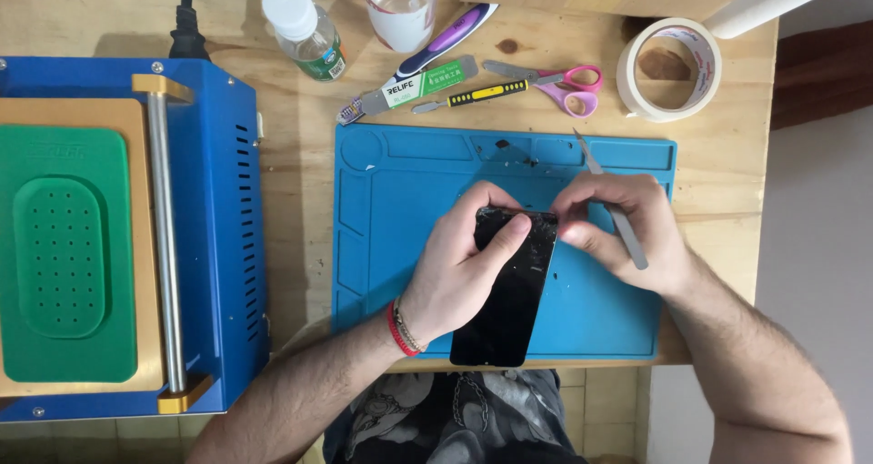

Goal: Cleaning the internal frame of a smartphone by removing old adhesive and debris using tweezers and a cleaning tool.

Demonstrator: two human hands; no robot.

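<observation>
A black phone screen [509, 309] with cracked glass at its top lies on a blue work mat [391, 209]. My left hand [459, 268] rests on the screen, thumb across its upper part and fingers curled over the top left corner. My right hand [618, 232] pinches at the screen's top right corner with its fingertips. A grey pair of tweezers [611, 200] also sits in that hand, its tips pointing up and away from the screen.
A blue machine [218, 246] with a green pad [64, 255] fills the left. Behind the mat lie a metal spudger [409, 89], a yellow-black pry tool [473, 93], pink scissors [568, 86], a tape roll [671, 68], a small bottle [305, 29] and a clear cup [398, 9].
</observation>
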